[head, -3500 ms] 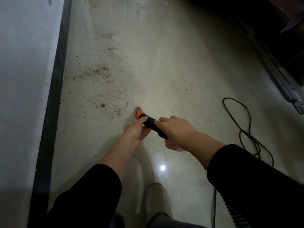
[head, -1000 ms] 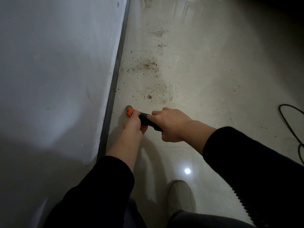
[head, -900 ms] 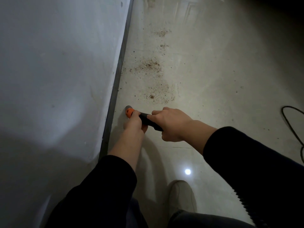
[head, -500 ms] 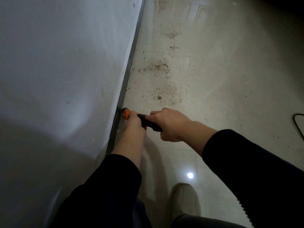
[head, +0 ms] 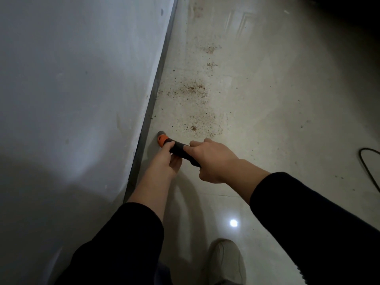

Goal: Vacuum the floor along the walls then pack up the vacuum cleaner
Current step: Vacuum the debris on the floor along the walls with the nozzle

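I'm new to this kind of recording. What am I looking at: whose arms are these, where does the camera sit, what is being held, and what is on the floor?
There is no machine here. A person wears one wide-angle camera on the head, looking forward and down, so the black-sleeved arms are their own. The left hand and the right hand both grip the vacuum nozzle, a black tube with an orange end. Its tip points down at the floor, close to the dark skirting strip at the foot of the wall. Brown crumbs lie scattered on the floor ahead of the tip, not yet picked up. A black cable loops in at the right edge, and a pale shoe shows at the bottom. The bright dot is a light reflected in the glossy floor.
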### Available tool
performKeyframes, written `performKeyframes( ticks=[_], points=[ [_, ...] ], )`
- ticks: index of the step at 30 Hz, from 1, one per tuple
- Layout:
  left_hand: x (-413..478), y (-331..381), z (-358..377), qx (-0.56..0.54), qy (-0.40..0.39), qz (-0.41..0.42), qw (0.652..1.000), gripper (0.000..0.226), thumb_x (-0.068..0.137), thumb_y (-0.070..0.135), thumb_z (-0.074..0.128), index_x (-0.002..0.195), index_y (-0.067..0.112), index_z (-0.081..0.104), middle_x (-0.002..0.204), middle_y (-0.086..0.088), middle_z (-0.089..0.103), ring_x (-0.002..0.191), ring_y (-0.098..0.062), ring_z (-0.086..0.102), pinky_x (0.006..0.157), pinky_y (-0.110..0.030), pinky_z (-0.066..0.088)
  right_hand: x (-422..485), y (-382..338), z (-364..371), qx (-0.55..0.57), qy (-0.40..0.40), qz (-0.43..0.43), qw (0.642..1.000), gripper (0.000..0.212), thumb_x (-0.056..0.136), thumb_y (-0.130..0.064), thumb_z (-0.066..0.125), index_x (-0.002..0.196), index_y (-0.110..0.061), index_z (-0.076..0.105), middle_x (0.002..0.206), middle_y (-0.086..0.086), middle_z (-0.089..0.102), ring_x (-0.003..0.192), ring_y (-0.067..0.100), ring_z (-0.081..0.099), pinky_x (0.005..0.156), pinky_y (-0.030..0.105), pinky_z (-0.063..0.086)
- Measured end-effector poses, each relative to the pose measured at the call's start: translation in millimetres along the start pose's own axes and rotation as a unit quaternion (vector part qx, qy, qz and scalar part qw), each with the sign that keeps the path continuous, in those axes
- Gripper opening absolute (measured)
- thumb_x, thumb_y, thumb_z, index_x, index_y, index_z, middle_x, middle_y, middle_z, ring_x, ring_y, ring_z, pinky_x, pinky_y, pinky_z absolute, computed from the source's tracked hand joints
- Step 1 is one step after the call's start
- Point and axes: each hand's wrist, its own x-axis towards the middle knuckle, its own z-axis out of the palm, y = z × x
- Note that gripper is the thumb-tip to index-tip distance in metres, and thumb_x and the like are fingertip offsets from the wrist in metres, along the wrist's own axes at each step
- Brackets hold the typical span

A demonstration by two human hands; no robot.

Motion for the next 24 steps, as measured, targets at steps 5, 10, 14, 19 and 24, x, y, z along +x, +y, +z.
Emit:
performKeyframes(
  ticks=[5,10,14,19,24],
  points=[
    [6,-1,7,0.042,-0.019,-0.005,0.999,0.039,0.097,0.022,0.058,0.13,0.003,0.054,0.121,-0.017,0.061,0.118,-0.023,0.059,0.088,-0.027,0.049,-2,6,3,-0.008,0.006,0.017,1.0,0.045,0.088,-0.011,0.054,0.132,-0.016,0.044,0.113,0.004,0.05,0.091,0.024,0.044,0.066,0.032,0.033],
    [10,-3,16,0.082,-0.036,0.004,0.996,0.039,0.097,0.023,0.057,0.13,0.004,0.054,0.113,-0.015,0.06,0.118,-0.021,0.058,0.087,-0.025,0.048,-2,12,4,-0.016,0.015,0.034,0.999,0.044,0.089,-0.01,0.054,0.131,-0.014,0.045,0.114,0.005,0.05,0.097,0.026,0.047,0.067,0.032,0.033],
    [12,-3,18,0.088,-0.038,0.008,0.995,0.04,0.098,0.024,0.057,0.132,0.003,0.053,0.126,-0.017,0.06,0.12,-0.022,0.057,0.088,-0.026,0.048,-1,12,5,-0.02,0.017,0.036,0.999,0.045,0.089,-0.011,0.055,0.133,-0.014,0.043,0.114,0.005,0.05,0.094,0.025,0.046,0.067,0.032,0.034],
    [13,-7,20,0.091,-0.042,0.007,0.995,0.04,0.097,0.023,0.058,0.131,0.003,0.054,0.126,-0.017,0.06,0.12,-0.023,0.058,0.088,-0.026,0.048,-4,16,5,-0.024,0.021,0.039,0.999,0.045,0.088,-0.012,0.055,0.132,-0.014,0.044,0.113,0.005,0.051,0.096,0.026,0.047,0.065,0.032,0.035],
    [13,-16,22,0.117,-0.057,0.002,0.992,0.04,0.097,0.023,0.058,0.13,0.002,0.054,0.117,-0.016,0.063,0.108,-0.021,0.061,0.086,-0.026,0.048,-16,22,7,-0.029,0.016,0.046,0.998,0.041,0.089,-0.015,0.054,0.129,-0.015,0.045,0.111,0.004,0.051,0.084,0.023,0.04,0.063,0.032,0.033]
  ],
)
